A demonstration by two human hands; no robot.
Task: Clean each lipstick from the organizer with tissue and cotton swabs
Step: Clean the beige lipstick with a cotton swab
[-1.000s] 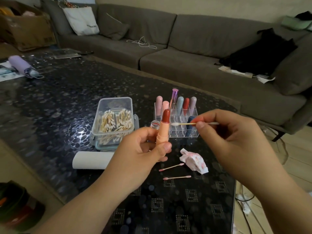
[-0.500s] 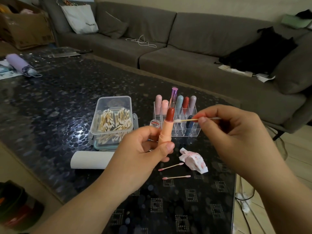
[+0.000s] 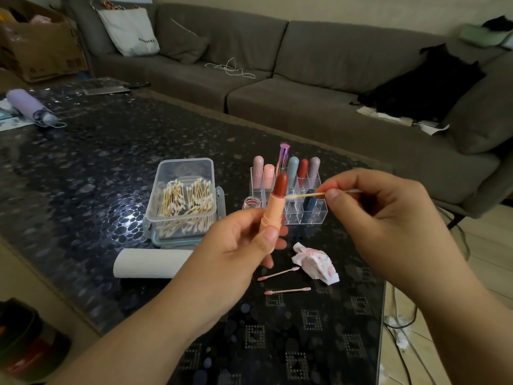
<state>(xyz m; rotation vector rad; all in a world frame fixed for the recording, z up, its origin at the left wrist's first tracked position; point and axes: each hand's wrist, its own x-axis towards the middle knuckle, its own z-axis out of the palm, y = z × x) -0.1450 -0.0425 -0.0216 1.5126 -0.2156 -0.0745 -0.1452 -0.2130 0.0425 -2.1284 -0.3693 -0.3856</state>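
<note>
Your left hand [image 3: 236,243] was wrapped around the peach tube of an uncapped lipstick [image 3: 273,207], thumb pressed against its lower part, holding it nearly upright above the desk [image 3: 83,168] with the dark red bullet pointing up. Your right hand [image 3: 383,212] pinched a cotton swab [image 3: 308,195] between thumb and fingertips, holding it about level, its white tip touching the side of the bullet. Behind the lipstick stood the clear organizer [image 3: 313,215], with several capped lipsticks upright in its back row and a dark blue one in a nearer slot. To its left sat a clear box of cotton swabs [image 3: 183,201], with a white tissue roll [image 3: 147,262] lying in front of it. A crumpled, pink-stained tissue [image 3: 316,262] and two used swabs [image 3: 280,273] lay on the desk below your hands.
</note>
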